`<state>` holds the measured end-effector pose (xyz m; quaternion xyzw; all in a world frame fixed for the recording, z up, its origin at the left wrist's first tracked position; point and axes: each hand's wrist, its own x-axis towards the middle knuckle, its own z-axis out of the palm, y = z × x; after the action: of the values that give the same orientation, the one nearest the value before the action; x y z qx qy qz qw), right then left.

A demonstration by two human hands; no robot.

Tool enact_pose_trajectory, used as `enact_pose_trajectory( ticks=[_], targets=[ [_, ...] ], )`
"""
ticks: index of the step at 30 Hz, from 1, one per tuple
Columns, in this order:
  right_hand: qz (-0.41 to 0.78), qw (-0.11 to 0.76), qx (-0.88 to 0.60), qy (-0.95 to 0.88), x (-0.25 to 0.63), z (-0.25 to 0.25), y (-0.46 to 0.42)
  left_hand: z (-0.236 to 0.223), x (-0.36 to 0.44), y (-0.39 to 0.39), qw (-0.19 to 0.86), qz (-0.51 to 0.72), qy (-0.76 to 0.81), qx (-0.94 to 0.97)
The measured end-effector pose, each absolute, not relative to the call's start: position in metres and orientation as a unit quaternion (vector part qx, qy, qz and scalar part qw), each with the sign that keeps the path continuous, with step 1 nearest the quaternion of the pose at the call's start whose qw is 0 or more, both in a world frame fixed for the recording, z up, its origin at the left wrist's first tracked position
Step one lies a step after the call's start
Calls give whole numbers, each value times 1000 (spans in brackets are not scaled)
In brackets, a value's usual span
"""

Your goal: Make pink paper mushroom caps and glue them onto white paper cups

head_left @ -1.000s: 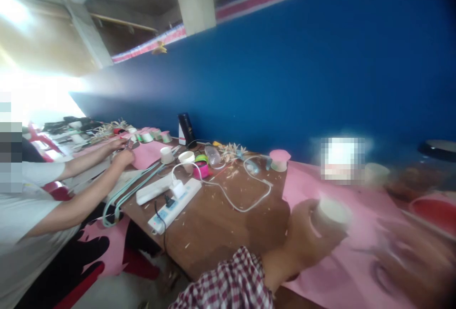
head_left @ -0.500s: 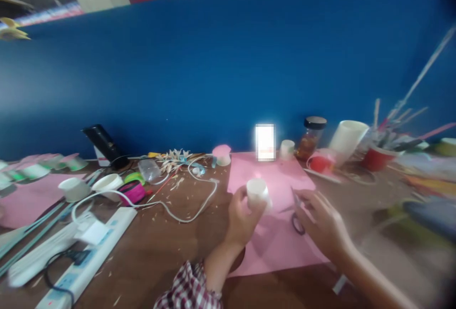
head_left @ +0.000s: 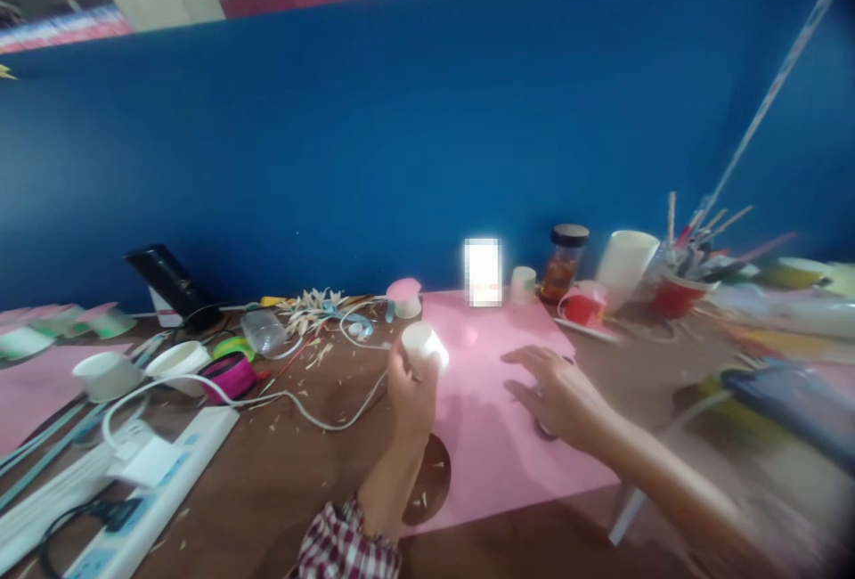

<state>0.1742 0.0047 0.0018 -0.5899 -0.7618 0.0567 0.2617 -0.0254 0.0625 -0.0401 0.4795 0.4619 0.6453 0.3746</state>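
Note:
My left hand (head_left: 412,396) is wrapped round a small white paper cup (head_left: 422,346), held above the left edge of a pink paper sheet (head_left: 494,463). Whether the cup is upright or upside down I cannot tell. A round piece is cut out of the sheet's lower left edge, and brown tabletop shows through. Over the right part of the sheet is my right hand (head_left: 551,387), palm down, its fingers stretched and apart. Scissors (head_left: 545,429) lie beneath it, mostly hidden, with a dark handle loop showing.
Behind the sheet stand a bright blurred screen (head_left: 483,272), a pink-topped cup (head_left: 404,297), a black-lidded jar (head_left: 565,263) and a red tool pot (head_left: 678,294). A power strip (head_left: 160,490), a white cable (head_left: 321,423) and white cups (head_left: 107,376) occupy the left. A blue wall (head_left: 374,134) rises behind.
My left hand has moved left with the cup. My right hand has let go of the scissors and lies flatter, fingers spread over the sheet. The camera view has shifted slightly right.

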Motion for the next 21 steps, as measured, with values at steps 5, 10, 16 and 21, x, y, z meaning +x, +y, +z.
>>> enact_pose_trajectory(
  ticks=[5,10,16,21],
  targets=[
    [79,212,-614,-756,159,5,67,-45,-27,63,334,622,505,496],
    [110,197,-626,-746,146,-5,122,-46,-27,65,339,603,530,490],
    [143,237,-626,-729,133,-24,143,-44,-27,66,359,572,560,481],
    [180,315,-598,-715,135,-36,151,-43,-28,64,347,558,565,500]
  ],
)
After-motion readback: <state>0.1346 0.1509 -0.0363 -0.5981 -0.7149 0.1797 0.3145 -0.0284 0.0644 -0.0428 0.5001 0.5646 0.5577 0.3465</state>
